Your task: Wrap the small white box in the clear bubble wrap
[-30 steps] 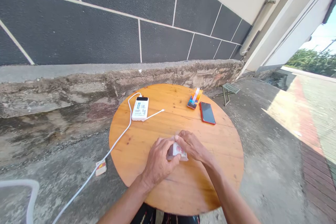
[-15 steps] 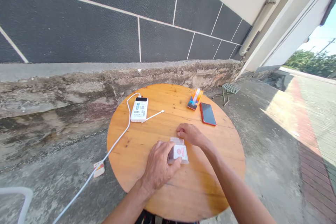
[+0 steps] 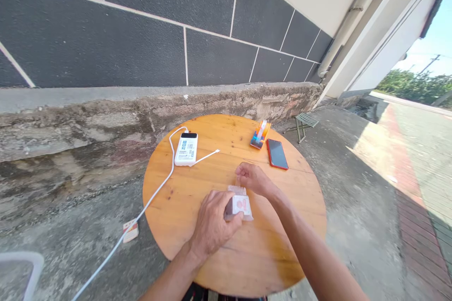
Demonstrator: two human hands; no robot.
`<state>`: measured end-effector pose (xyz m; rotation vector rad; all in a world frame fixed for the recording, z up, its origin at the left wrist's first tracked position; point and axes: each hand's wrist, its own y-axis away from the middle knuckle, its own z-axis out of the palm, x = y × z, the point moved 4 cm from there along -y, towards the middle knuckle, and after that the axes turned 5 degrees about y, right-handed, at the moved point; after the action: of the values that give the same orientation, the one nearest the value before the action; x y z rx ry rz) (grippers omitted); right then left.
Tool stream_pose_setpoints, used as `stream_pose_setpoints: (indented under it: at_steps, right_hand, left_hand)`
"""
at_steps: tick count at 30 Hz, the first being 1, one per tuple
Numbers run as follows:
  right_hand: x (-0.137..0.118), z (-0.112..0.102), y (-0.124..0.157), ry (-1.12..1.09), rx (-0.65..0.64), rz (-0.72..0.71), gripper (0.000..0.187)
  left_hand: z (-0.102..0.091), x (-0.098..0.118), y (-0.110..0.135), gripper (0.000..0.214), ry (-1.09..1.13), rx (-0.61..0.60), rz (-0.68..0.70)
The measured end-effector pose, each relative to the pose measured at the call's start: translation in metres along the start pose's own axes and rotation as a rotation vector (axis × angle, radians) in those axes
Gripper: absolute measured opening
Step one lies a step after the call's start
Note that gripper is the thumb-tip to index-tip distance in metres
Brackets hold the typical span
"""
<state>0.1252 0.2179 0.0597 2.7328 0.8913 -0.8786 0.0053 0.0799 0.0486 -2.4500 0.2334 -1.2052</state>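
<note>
A small white box with red print (image 3: pixel 241 204) rests on the round wooden table (image 3: pixel 226 263), partly covered by clear plastic wrap. My left hand (image 3: pixel 214 216) grips it from the left, thumb on the near side and fingers over the far side. From the box's far side a strip of the clear wrap (image 3: pixel 236 190) sticks out flat. Just beyond that strip is my right hand (image 3: pixel 254 178), its fingers curled together in a pinch low over the tabletop. Whatever lies between those fingertips is too small to make out.
A white power bank (image 3: pixel 186 150) with a white cable (image 3: pixel 165 178) is at the table's left. An orange tape dispenser (image 3: pixel 260 134) and a red-edged phone (image 3: pixel 277 154) lie at the far right. A folding stool (image 3: pixel 305 122) stands beyond the table, near the wall.
The fingers of my right hand have curled in more tightly near the wrap's far end. My left hand keeps its grip on the box. The view has shifted slightly.
</note>
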Motion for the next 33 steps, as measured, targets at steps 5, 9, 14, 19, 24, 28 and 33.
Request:
stream_pose_setpoints:
  at_steps: [5, 9, 14, 19, 24, 28, 33]
  right_hand:
    - [-0.012, -0.008, 0.013, -0.049, 0.058, -0.041, 0.022]
    - [-0.023, -0.014, 0.033, -0.057, 0.13, -0.116, 0.026]
    - [-0.036, -0.01, 0.062, 0.002, 0.285, -0.225, 0.026]
    - [-0.046, 0.003, 0.089, 0.2, 0.416, -0.289, 0.018]
    - [-0.051, 0.016, 0.109, 0.446, 0.374, -0.397, 0.033]
    - [-0.052, 0.025, 0.123, 0.597, 0.299, -0.425, 0.052]
    - [-0.059, 0.033, 0.137, 0.709, 0.241, -0.373, 0.053]
  left_hand:
    - [0.001, -0.001, -0.001, 0.03, 0.017, 0.017, 0.02]
    - [0.001, -0.002, -0.001, 0.031, 0.034, 0.022, 0.017]
    - [0.001, -0.005, 0.0, 0.034, 0.053, 0.003, 0.008]
    - [0.0, -0.004, 0.0, 0.031, 0.056, -0.021, 0.016]
    - [0.0, -0.005, -0.001, 0.026, 0.062, -0.031, 0.02]
    - [0.0, -0.008, -0.002, 0.026, 0.084, -0.034, 0.022]
    - [0.005, -0.018, 0.002, 0.03, 0.084, -0.054, 0.031]
